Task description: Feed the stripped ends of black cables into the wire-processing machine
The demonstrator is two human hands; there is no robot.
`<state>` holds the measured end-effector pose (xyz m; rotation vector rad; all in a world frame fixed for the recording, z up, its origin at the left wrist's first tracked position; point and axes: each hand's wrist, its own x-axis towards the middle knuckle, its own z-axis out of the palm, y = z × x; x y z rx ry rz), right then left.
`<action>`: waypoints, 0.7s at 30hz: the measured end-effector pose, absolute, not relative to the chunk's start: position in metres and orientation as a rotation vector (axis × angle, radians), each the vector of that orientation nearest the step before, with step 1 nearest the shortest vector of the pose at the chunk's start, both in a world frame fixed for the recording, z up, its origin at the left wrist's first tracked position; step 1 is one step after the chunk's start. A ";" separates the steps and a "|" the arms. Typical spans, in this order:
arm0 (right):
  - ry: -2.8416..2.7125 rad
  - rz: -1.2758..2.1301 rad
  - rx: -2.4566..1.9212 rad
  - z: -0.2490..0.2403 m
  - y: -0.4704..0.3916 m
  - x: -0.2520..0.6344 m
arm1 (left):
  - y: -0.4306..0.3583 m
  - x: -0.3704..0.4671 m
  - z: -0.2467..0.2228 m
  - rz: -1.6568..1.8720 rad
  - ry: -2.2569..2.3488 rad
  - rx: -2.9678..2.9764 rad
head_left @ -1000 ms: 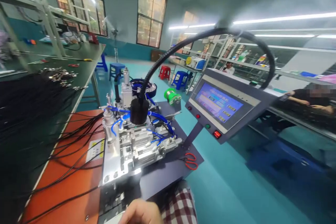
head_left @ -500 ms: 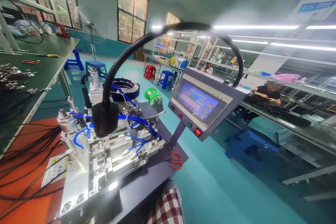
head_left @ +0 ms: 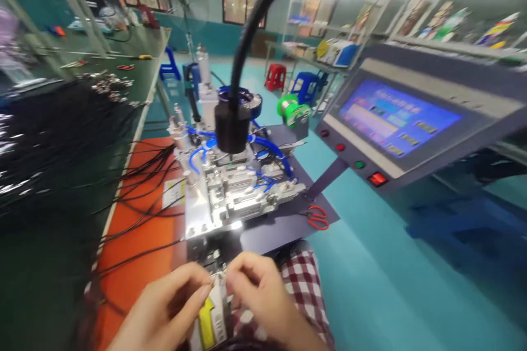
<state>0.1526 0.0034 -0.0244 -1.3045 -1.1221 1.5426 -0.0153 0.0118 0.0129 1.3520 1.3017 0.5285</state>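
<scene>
My left hand (head_left: 175, 304) is in a pinch at the bottom of the view, in front of the machine's near end. Close beside it on the right, my right hand (head_left: 261, 290) has thumb and fingers drawn together too. Whatever lies between the fingertips is too small and blurred to make out. Just beyond them stands the bench machine (head_left: 242, 192) with its metal slides and blue air tubes. Below the fingertips shows a white and yellow label (head_left: 209, 323).
Black cables (head_left: 142, 219) trail over an orange surface (head_left: 144, 189) on the left. Red-handled snips (head_left: 318, 218) lie on the machine's base at right, below a tilted touchscreen panel (head_left: 397, 115). A black flexible arm (head_left: 247, 27) arches overhead. Checkered cloth (head_left: 304, 285) covers my leg.
Both hands have come into view at the bottom, close together in front of the machine. My view has turned left and down, so machine and screen appear farther right.
</scene>
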 end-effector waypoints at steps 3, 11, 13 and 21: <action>-1.022 1.570 -1.258 -0.027 0.010 0.157 | 0.021 -0.013 0.016 0.461 1.286 1.228; -1.131 1.576 -1.201 -0.026 0.007 0.153 | 0.023 -0.011 0.013 0.573 1.182 1.303; -1.160 1.561 -1.203 -0.026 0.007 0.152 | 0.023 -0.011 0.011 0.575 1.175 1.293; -0.985 1.576 -1.230 -0.023 0.005 0.153 | 0.016 -0.010 0.013 0.591 1.256 1.156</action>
